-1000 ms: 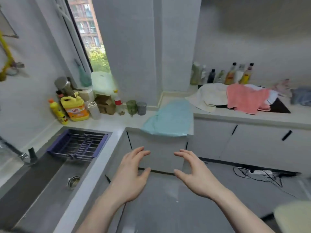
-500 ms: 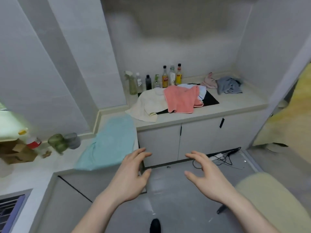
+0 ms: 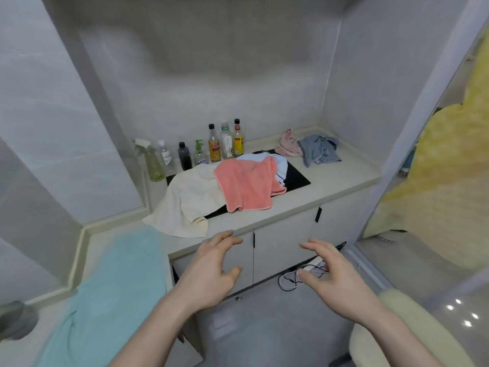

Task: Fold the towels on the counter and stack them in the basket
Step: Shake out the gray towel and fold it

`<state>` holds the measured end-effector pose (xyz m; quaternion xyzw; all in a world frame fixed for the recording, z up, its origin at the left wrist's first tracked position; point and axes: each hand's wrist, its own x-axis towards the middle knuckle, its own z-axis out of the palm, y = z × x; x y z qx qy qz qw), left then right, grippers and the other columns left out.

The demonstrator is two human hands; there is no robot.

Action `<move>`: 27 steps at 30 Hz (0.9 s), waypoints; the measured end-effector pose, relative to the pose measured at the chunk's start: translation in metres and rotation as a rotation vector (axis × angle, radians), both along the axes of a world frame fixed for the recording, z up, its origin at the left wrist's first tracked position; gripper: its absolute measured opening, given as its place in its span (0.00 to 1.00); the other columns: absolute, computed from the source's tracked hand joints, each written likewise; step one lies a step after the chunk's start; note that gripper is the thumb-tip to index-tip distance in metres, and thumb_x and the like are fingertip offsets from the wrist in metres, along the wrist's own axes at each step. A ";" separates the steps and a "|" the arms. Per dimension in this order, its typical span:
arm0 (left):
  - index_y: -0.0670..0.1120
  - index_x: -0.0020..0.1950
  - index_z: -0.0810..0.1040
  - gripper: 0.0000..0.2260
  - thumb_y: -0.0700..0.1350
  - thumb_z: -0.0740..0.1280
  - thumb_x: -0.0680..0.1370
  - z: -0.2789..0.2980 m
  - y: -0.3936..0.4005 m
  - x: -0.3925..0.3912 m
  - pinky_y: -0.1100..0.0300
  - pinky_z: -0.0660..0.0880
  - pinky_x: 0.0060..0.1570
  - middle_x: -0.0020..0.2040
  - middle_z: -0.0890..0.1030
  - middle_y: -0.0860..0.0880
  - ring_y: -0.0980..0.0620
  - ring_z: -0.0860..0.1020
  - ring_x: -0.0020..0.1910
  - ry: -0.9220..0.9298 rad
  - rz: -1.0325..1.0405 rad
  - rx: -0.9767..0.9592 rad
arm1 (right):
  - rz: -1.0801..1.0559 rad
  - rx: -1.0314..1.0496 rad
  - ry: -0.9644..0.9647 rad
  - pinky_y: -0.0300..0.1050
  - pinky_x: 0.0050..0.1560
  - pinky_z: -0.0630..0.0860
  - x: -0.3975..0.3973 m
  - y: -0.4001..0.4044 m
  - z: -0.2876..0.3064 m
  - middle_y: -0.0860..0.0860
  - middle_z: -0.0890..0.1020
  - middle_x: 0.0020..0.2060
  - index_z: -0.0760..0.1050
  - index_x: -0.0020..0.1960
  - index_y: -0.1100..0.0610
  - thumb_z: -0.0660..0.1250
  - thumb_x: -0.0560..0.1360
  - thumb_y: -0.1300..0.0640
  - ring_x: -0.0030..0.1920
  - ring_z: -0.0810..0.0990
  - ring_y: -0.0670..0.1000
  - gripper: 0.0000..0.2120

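A coral towel (image 3: 247, 185) lies crumpled over a cream towel (image 3: 189, 202) and a white striped towel (image 3: 277, 165) on the counter (image 3: 330, 184), partly covering a black cooktop. Farther back sit a small pink cloth (image 3: 287, 147) and a grey cloth (image 3: 318, 149). A light blue towel (image 3: 116, 284) drapes over the counter corner at the left. My left hand (image 3: 211, 271) and my right hand (image 3: 336, 274) hover empty in front of the cabinet doors, fingers spread. No basket is in view.
Several bottles (image 3: 214, 148) and a spray bottle (image 3: 152, 161) line the wall behind the towels. A cable and power strip (image 3: 304, 274) lie on the floor below the cabinets. A pale cushioned seat edge (image 3: 397, 335) is at the lower right.
The view has swung right, from the sink and window to the counter with the towels, and moved closer. Both hands stay open and empty in front of me.
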<state>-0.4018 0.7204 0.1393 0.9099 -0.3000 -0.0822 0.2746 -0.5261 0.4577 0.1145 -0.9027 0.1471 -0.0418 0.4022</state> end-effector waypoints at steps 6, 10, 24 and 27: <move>0.61 0.74 0.68 0.23 0.52 0.67 0.80 -0.004 -0.063 0.056 0.68 0.53 0.71 0.78 0.61 0.63 0.59 0.59 0.77 0.025 -0.062 0.003 | -0.049 0.082 0.001 0.46 0.75 0.66 0.043 -0.049 -0.013 0.31 0.66 0.71 0.71 0.68 0.34 0.72 0.76 0.48 0.72 0.67 0.37 0.23; 0.60 0.75 0.68 0.24 0.53 0.67 0.80 -0.012 -0.112 0.093 0.67 0.54 0.72 0.79 0.61 0.62 0.58 0.58 0.77 0.033 -0.040 0.026 | -0.046 0.129 0.010 0.38 0.68 0.70 0.081 -0.100 -0.023 0.30 0.66 0.71 0.71 0.67 0.33 0.72 0.77 0.49 0.69 0.71 0.38 0.22; 0.62 0.74 0.68 0.23 0.54 0.67 0.79 -0.012 -0.277 0.203 0.62 0.58 0.74 0.78 0.60 0.64 0.60 0.59 0.76 0.072 0.042 0.049 | 0.028 0.168 0.035 0.46 0.72 0.68 0.226 -0.297 -0.021 0.30 0.65 0.70 0.70 0.67 0.32 0.70 0.76 0.47 0.67 0.70 0.38 0.22; 0.63 0.74 0.67 0.23 0.54 0.66 0.80 -0.017 -0.305 0.234 0.64 0.58 0.73 0.78 0.60 0.65 0.60 0.59 0.75 0.090 0.034 0.052 | 0.020 0.161 0.040 0.44 0.72 0.68 0.256 -0.327 -0.025 0.31 0.66 0.71 0.70 0.67 0.33 0.71 0.77 0.49 0.69 0.69 0.38 0.22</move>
